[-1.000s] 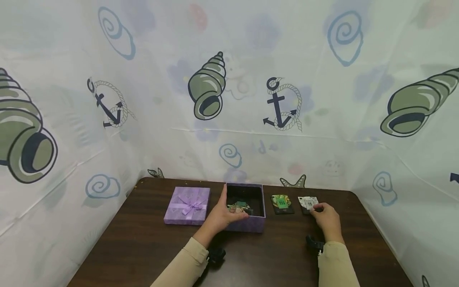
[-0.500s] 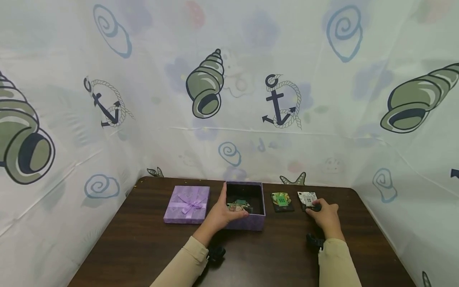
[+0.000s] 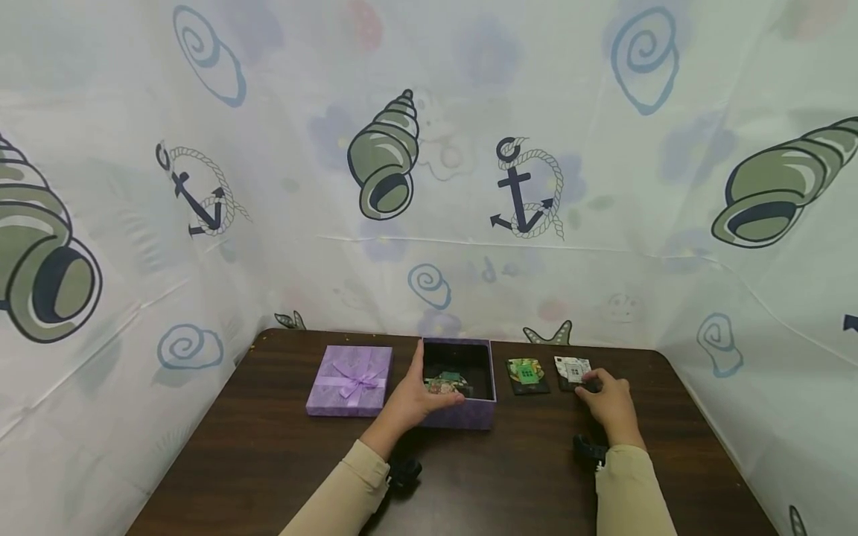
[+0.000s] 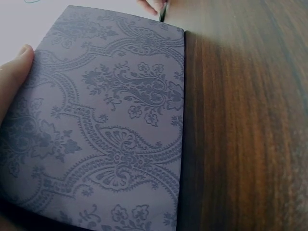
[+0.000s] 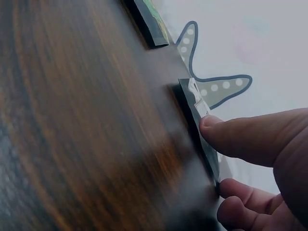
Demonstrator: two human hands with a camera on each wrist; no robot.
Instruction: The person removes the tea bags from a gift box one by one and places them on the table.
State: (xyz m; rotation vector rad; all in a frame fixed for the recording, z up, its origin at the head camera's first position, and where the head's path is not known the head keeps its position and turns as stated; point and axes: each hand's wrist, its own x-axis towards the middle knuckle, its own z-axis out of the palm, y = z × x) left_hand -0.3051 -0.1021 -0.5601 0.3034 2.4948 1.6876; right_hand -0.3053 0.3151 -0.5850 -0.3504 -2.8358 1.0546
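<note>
An uncovered purple gift box [image 3: 459, 415] stands on the table, its outer wall patterned with florals in the left wrist view. My left hand [image 3: 405, 409] holds it at the left front corner, thumb along the front rim, other fingers along the left side. Inside lies a small green-and-pink patterned item [image 3: 447, 383], partly hidden by the hand. To the right, my right hand [image 3: 610, 404] pinches the near right edge of a flat white-and-black packet [image 3: 572, 370]. In the right wrist view its thumb [image 5: 231, 137] lies over the packet's face, with fingertips at the edge.
The purple lid [image 3: 351, 381] with a ribbon bow lies left of the box. A green-and-black packet [image 3: 526, 377] lies between the box and the white one. Behind the dark wooden table [image 3: 509, 484] hangs a printed curtain [image 3: 456, 223].
My right hand has shifted slightly at the white-and-black packet, which has moved slightly left. My left hand stays at the gift box.
</note>
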